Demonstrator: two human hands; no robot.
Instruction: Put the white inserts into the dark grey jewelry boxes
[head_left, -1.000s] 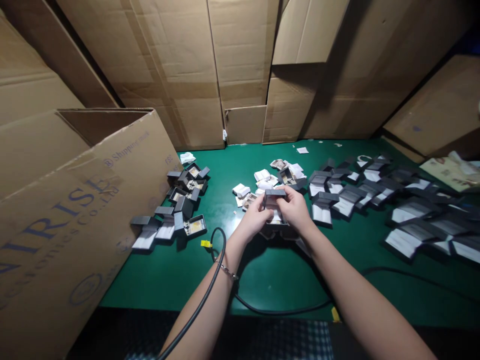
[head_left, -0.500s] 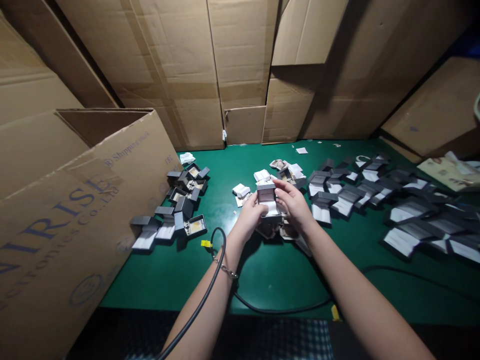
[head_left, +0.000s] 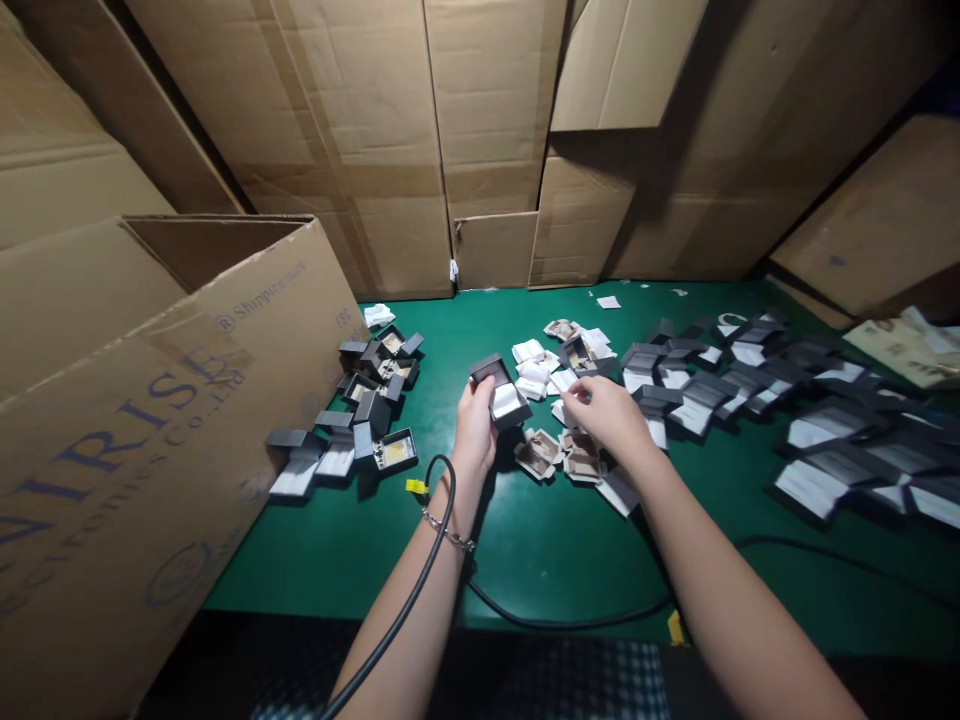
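My left hand (head_left: 474, 425) grips a small open dark grey jewellery box (head_left: 499, 390) with a white insert, lifted a little above the green table (head_left: 555, 540). Just to the right, my right hand (head_left: 611, 415) hovers over small white cards (head_left: 534, 365) and beige inserts (head_left: 559, 455), its fingers pinched together; whether they hold anything I cannot make out. A thin bracelet circles my left wrist.
A large tipped cardboard carton (head_left: 150, 400) fills the left side, with a cluster of open grey boxes (head_left: 360, 420) beside it. Many open grey boxes (head_left: 787, 400) cover the right of the table. Cardboard walls stand behind. A black cable (head_left: 562, 620) loops along the front edge.
Both hands held the box together before. Now the left hand alone carries it off to the left, and the right hand has let go and dropped over the loose cards.
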